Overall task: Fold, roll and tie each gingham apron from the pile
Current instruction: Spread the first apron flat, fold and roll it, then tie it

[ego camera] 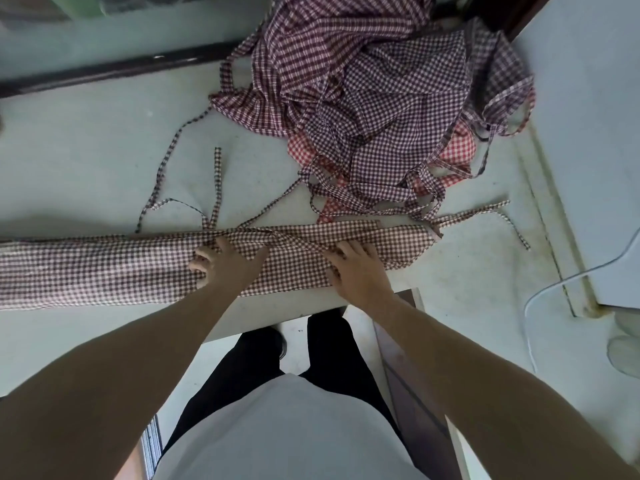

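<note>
Two bare hands press on a folded gingham apron (121,268) that lies as a long band across the middle of the frame, on a pale table (86,150). The left hand (225,263) rests near the band's centre with its thumb spread toward the right and its fingers bent at the knuckles against the cloth; whether the fingertips pinch a fold or only push down is hard to make out, since they are partly tucked under. The right hand (353,268), just to the right, lies flat with fingers straight and slightly spread, holding nothing. The apron's left end runs out of the frame, so its full length is cut off; its right end tapers to a point near the centre right. Thin ties (216,188) trail from the band's upper edge toward the upper left, looping loosely on the table. At the upper right sits the pile of aprons (381,98), a crumpled heap of dark and red check; how many pieces it holds cannot be told, and its top is cut by the frame edge. A white cable (568,275) curves at the right edge. Below the table edge, dark trousers (329,344) and a pale shirt (287,431) show.
</note>
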Demonstrator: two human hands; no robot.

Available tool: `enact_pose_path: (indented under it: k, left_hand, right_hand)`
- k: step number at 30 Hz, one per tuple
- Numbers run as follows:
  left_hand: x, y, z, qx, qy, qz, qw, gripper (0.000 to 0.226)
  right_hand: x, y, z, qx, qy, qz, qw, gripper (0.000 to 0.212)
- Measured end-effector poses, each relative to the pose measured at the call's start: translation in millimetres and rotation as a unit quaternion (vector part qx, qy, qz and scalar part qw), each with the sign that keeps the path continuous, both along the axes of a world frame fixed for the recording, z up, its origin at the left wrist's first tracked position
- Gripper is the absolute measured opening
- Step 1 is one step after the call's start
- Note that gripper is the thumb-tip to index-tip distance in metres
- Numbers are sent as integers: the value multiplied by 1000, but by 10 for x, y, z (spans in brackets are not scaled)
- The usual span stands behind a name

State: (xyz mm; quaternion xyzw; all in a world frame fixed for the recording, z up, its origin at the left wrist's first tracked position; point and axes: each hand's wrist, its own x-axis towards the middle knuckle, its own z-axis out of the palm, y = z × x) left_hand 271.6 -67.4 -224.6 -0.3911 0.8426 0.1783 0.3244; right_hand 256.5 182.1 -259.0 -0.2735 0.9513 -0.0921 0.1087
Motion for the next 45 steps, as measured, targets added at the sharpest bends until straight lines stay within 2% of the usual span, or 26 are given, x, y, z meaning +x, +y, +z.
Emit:
enact_pose_path:
  k: [3,6,9,13,17,19,22,25,27,31,34,39,41,43,45]
  left_hand:
    - [81,-151,-13,-15,19,-49,998,90]
    - [160,-455,-10,-6,64,-90,994,69]
    - [299,-733,-16,-18,95,-133,986,65]
    - [439,-930,-83,-22,98,-222,970,74]
    - [438,-1010,-124,-7,92,-266,960,76]
    - [444,-1067,-123,5,101,-280,955,76]
    - [458,-1181,-80,31,113,-280,953,74]
    - [485,-1383,-32,29,114,-223,968,65]
    - [559,-1533,-30,5,118,-198,973,61]
    - [685,-1797,-59,-25,135,-213,967,60]
    - [704,-1911,-66,-15,130,-198,971,63]
    - [744,-2010,-123,17,148,-189,971,66]
    - [779,-2044,-136,24,159,-195,967,66]
    - [801,-2084,-138,37,164,-204,965,65]
    - [819,-2155,-124,63,162,-200,964,64]
  right_hand:
    - [-144,426,-7,32,42,8,999,22]
    - [-251,785,42,70,71,-27,995,16]
    - [-245,759,130,96,70,-74,990,20]
    - [-217,77,342,43,41,-136,989,32]
    - [-31,-1069,452,-96,-47,-36,994,23]
    - [162,-1587,361,-127,-133,30,982,34]
    - [365,-1955,163,-44,-173,18,984,56]
    - [358,-1788,81,46,-174,-55,982,73]
    - [322,-1541,62,70,-180,-88,977,78]
    - [235,-1122,110,75,-198,-127,969,84]
    - [163,-957,203,100,-196,-139,966,85]
    - [122,-1282,337,165,-197,-163,953,83]
    - [141,-1655,375,118,-198,-151,961,72]
    - [195,-2091,363,18,-208,-87,974,64]
    - [274,-2563,376,-50,-251,-13,967,59]
